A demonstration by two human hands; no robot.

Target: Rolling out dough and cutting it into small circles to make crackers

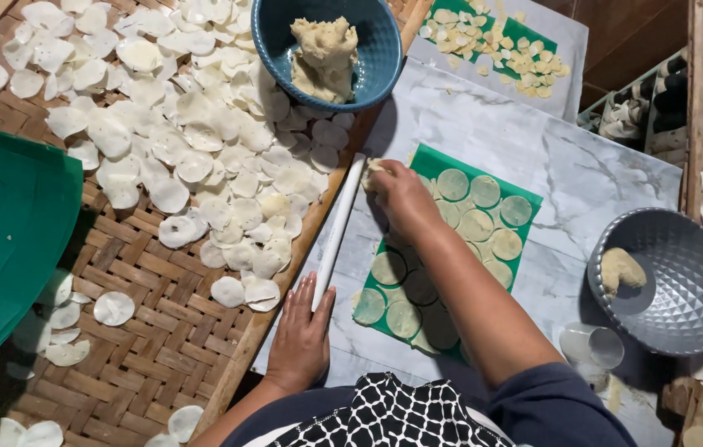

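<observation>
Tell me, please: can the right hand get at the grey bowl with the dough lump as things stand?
Probably yes: the right hand rests on the green sheet, and bare marble lies between it and the grey bowl.

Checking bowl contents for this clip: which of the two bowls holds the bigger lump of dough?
The blue bowl at the top, its dough lump large; the grey faceted bowl at right holds only a small piece.

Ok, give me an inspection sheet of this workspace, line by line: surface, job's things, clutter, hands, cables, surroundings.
Surface: marble-patterned board, partly dusted.
Job's things: white rolling pin; green sheet carrying flat dough discs; blue bowl holding dough.
Clutter: grey bowl with one dough lump; clear cup beside it.
Hands: left hand rests on the pin's near end; right hand at its far end, by the sheet.
Cables: nothing seen.
Surroundings: woven bamboo tray spread with white discs; green tray at left.
</observation>
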